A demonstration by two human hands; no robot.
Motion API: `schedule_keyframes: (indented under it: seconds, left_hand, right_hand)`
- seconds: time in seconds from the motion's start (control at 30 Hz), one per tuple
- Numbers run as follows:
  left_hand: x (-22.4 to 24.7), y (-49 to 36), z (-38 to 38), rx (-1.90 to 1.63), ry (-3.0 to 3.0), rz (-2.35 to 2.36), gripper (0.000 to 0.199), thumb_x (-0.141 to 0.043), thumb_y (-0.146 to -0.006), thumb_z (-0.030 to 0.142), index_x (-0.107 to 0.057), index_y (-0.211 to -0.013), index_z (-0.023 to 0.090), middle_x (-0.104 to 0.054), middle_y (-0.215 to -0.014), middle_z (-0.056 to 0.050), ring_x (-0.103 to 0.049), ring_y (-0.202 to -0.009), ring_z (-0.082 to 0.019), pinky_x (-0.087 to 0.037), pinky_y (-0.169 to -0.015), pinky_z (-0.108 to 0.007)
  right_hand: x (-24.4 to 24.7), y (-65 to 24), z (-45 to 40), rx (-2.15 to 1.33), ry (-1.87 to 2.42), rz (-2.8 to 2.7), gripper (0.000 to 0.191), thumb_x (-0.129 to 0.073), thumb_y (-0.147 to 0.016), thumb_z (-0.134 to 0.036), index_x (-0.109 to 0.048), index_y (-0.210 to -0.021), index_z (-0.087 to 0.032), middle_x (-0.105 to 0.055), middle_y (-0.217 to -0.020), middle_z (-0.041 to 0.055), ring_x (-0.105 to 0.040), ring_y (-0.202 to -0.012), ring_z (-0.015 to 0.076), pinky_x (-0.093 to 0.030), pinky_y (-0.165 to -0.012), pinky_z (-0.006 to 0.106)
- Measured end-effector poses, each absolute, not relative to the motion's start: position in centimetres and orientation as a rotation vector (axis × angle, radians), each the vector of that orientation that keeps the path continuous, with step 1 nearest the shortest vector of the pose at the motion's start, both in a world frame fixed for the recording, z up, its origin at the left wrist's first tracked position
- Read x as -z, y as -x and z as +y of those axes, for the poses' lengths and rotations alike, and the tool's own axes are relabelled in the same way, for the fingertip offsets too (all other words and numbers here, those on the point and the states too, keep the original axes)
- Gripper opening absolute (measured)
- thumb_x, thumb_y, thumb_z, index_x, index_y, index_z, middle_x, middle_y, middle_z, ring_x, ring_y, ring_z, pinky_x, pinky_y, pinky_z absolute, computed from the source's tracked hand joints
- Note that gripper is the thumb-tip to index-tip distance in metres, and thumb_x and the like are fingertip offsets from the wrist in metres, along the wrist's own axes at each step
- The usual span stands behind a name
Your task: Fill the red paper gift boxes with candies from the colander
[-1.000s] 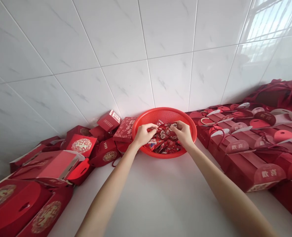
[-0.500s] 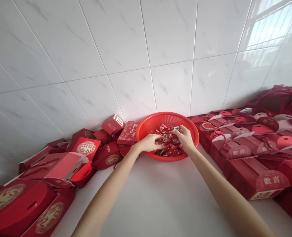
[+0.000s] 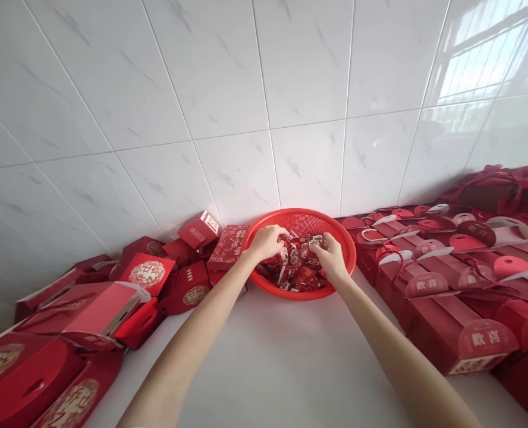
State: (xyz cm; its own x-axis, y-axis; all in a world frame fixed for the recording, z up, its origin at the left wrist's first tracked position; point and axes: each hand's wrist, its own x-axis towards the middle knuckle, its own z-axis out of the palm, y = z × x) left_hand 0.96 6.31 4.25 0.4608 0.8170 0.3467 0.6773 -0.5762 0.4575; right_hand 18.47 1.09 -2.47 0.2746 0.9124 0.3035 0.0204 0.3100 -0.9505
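A round, red plastic basket with perforated walls stands at the far edge of the pale, smooth worktop, just in front of the white, grey-veined tiled wall. In it lies a loose heap of small, shiny red-wrapped sweets.

Both hands reach over the basket's near rim, a narrow gap between them. The right hand has its thumb and fingers pinched together on a small, dark red packet with a white, black-marked label, above the right part of the heap. The left hand is over the left part, its fingers bent downward and only narrowly spread, the tips at the wrappers; whether they grip one, I cannot tell.

A flat, red cardboard box with a pale printed pattern sits just beside the basket's left rim. Further left, red cardboard boxes with gold round emblems lie jumbled along the worktop. On its right side, dark red cardboard boxes with rounded end flaps stand in close rows; beyond them, toward the far right corner, is a heap of dark red ribbon.
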Motion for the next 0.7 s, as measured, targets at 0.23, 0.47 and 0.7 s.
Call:
schedule_keyframes:
  seconds: [0.23, 0.47, 0.7]
  left_hand:
    - [-4.9, -0.6, 2.9, 0.096, -2.341, 1.030, 0.020, -0.059, -0.063, 0.010, -0.072, -0.056, 0.023, -0.070, -0.056, 0.000, -0.067, -0.056, -0.020, -0.051, -0.060, -0.027]
    - [-3.9, -0.2, 3.6, 0.130, -2.532, 1.279, 0.040, -0.052, -0.074, 0.009, -0.077, -0.103, 0.022, -0.078, -0.105, -0.008, -0.071, -0.100, -0.029, -0.054, -0.084, -0.033]
    - [-2.4, -0.9, 5.8, -0.119, -2.580, 1.273, 0.072, -0.061, -0.068, 0.003, -0.056, -0.138, 0.019, -0.060, -0.142, -0.012, -0.055, -0.131, -0.030, -0.045, -0.108, -0.037]
  right_hand:
    - [2.8, -18.4, 1.4, -0.748, 1.076, -1.140, 0.017, -0.059, -0.069, -0.033, -0.047, -0.078, -0.024, -0.056, -0.067, -0.0021, -0.053, -0.064, 0.0177, -0.043, -0.058, 0.028]
    - [3.6, -18.5, 1.8, -0.725, 1.061, -1.170, 0.021, -0.062, -0.074, -0.041, -0.051, -0.080, -0.024, -0.062, -0.071, -0.0004, -0.057, -0.067, 0.0192, -0.046, -0.062, 0.030]
    - [3.3, -18.3, 1.7, -0.780, 1.028, -1.104, 0.022, -0.066, -0.070, -0.038, -0.054, -0.079, -0.023, -0.064, -0.071, 0.0002, -0.058, -0.068, 0.0191, -0.046, -0.062, 0.030]
